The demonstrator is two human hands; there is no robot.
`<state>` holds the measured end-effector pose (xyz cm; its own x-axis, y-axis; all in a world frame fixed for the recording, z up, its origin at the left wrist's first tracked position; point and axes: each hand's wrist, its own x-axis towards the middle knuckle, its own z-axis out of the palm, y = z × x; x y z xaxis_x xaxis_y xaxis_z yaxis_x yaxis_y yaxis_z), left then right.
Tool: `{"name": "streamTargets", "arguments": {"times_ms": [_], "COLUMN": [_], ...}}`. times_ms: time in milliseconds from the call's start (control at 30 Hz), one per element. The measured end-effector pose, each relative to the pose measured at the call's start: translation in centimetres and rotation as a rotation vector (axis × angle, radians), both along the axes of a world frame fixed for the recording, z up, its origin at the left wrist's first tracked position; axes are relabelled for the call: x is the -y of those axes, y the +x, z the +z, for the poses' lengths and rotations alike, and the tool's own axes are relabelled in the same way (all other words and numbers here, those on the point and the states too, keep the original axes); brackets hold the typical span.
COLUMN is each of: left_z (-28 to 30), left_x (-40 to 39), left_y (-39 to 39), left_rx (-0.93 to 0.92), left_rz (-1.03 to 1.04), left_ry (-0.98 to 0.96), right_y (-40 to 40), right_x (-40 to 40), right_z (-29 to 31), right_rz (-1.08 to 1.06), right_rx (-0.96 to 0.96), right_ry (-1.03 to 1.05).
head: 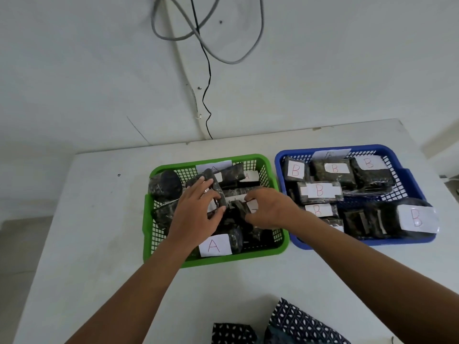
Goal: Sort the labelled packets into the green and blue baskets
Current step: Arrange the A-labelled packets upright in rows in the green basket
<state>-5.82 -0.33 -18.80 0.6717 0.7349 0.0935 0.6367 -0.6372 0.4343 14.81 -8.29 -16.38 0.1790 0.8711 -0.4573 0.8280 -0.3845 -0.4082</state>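
Observation:
A green basket [273, 181] stands left of a blue basket [412, 180] on the white table. The green one holds several dark plastic-wrapped packets with white labels, among them a packet marked A [215, 245] at its front. The blue one holds several packets marked B [319, 191]. Both hands are inside the green basket. My left hand [195, 211] lies on a dark packet [211, 180], fingers wrapped round its edge. My right hand [269, 208] grips another dark packet [238, 206] by its end; its label is partly hidden.
The table [99, 219] stands against a white wall with grey and black cables [206, 70] hanging down behind it. Patterned dark cloth [293, 324] lies at the near edge. The table's left edge runs diagonally at the left.

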Motion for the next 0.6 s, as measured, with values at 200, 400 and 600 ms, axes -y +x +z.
{"name": "streamTargets", "arguments": {"times_ms": [200, 400, 600], "left_z": [0.2, 0.8, -0.4], "left_x": [-2.6, -7.6, -14.5], "left_y": [0.3, 1.5, 1.2], "left_rx": [-0.093, 0.087, -0.031], "left_rz": [-0.116, 0.019, 0.14], "left_ry": [0.015, -0.037, -0.187], "right_y": [0.6, 0.1, 0.3], "right_x": [-4.2, -8.5, -8.5], "right_z": [-0.5, -3.4, -4.4], "right_rz": [-0.309, -0.641, -0.738], "right_rx": [-0.156, -0.274, -0.511], "right_ry": [0.245, 0.297, 0.219]}}
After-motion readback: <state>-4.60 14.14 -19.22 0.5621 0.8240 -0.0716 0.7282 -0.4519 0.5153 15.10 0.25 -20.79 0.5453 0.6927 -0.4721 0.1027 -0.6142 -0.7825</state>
